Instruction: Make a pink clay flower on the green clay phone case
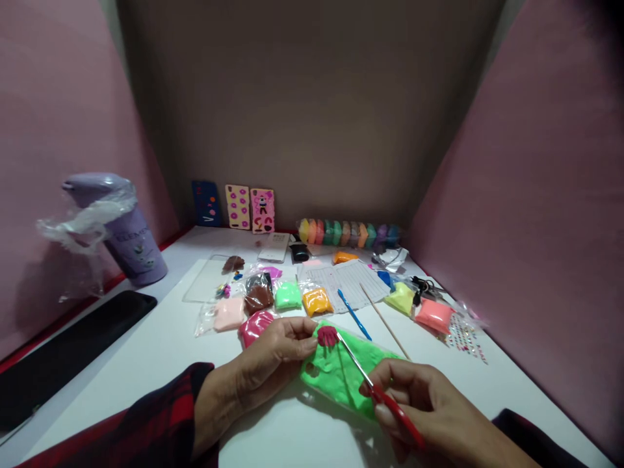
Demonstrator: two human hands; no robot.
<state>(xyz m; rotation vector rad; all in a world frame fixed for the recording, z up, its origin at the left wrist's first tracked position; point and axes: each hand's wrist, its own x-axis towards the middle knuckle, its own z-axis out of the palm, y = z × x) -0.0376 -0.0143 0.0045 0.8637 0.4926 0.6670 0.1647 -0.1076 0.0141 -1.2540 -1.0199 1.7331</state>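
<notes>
My left hand [275, 354] pinches the upper left corner of a phone case covered in bright green clay [344, 374]. A dark pink clay piece [327, 336] with finger-like strips lies on the green near that corner. Below it is a round hole in the case, by my left fingers. My right hand [422, 403] grips a slim metal tool with a red handle [397, 413]; whether it is scissors or a blade I cannot make out. Its tip touches or nearly touches the right edge of the pink piece. The case is tilted above the white table.
Clay packets, among them green [288, 296], orange [318, 302] and coral [435, 316], lie behind my hands. A blue tool [354, 315] and wooden stick [385, 320] lie beyond the case. Decorated cases [238, 208] lean at the back. A purple tumbler [134, 240] stands left.
</notes>
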